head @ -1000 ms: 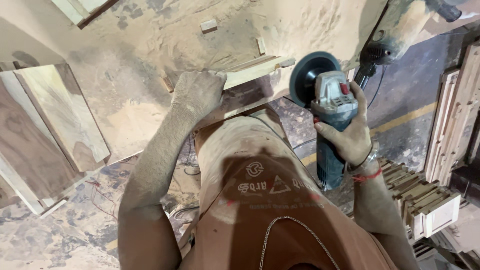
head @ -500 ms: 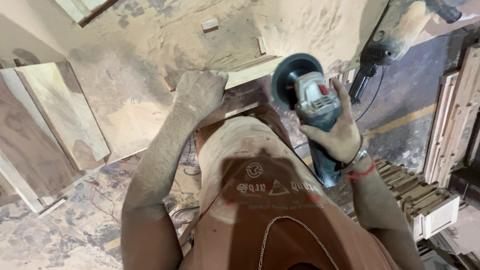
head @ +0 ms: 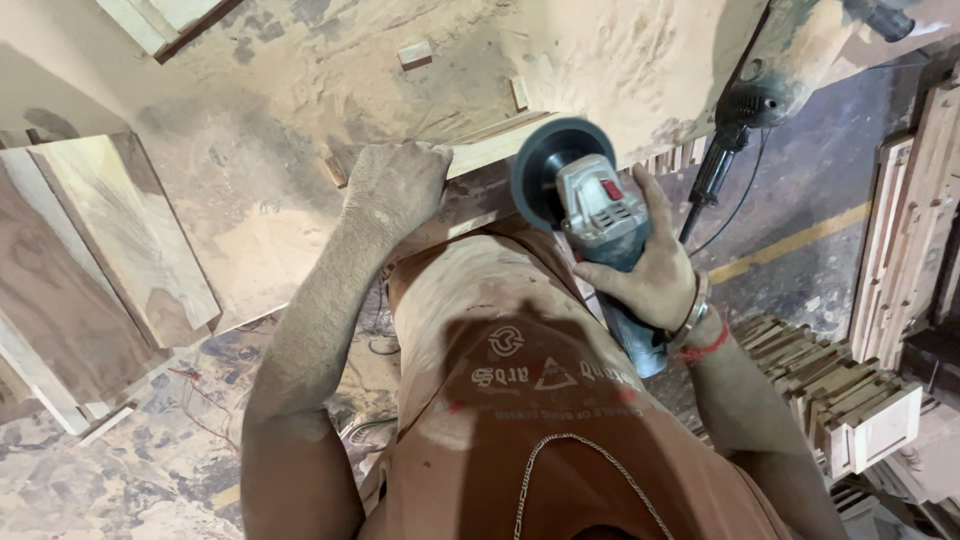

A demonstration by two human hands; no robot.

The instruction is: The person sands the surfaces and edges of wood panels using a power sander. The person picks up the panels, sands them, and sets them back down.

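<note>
grinder (head: 600, 225): at 1 o'clock, right hand (head: 648, 275) fingers clamped round its body; likely heavy, rigid, best held there.
wood strip (head: 480, 165): at 12 o'clock on dusty bench (head: 300, 120), left hand (head: 395, 185) fingers curled together over its edge; stiff, light.

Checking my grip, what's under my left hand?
The left hand presses on a wooden piece at the dusty workbench edge. The wood beneath the palm is covered.
</note>
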